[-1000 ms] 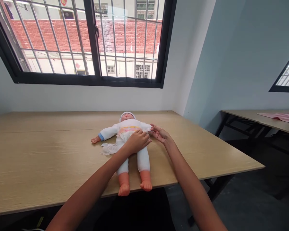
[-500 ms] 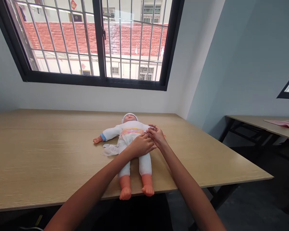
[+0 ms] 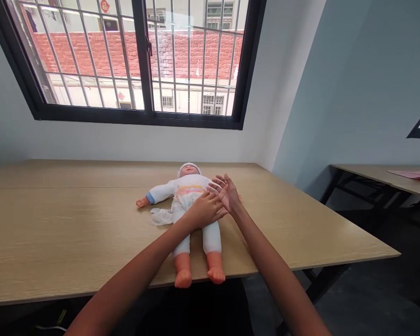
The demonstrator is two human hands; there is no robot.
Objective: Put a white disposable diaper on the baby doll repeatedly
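A baby doll (image 3: pixel 192 181) in white clothes and a pale cap lies on its back, its bare orange feet toward me at the table's front edge. Round its waist is a white diaper (image 3: pixel 184 199) with a pink and yellow band; a loose white flap sticks out at the left hip. My left hand (image 3: pixel 206 210) lies over the diaper's right side, fingers stretched out and resting on it. Close by, my right hand (image 3: pixel 227 193) is open beside the doll's waist, palm turned inward and fingers spread. The diaper's right edge is hidden behind my hands.
The doll lies on a wooden table (image 3: pixel 84 233) against the wall under a barred window (image 3: pixel 145 70). Farther right stands another table (image 3: pixel 367 173) with a pink cloth (image 3: pixel 415 175) on it.
My right hand has opened; its fingers, bent near the diaper's side before, are now spread and raised slightly. My left hand stays almost in place.
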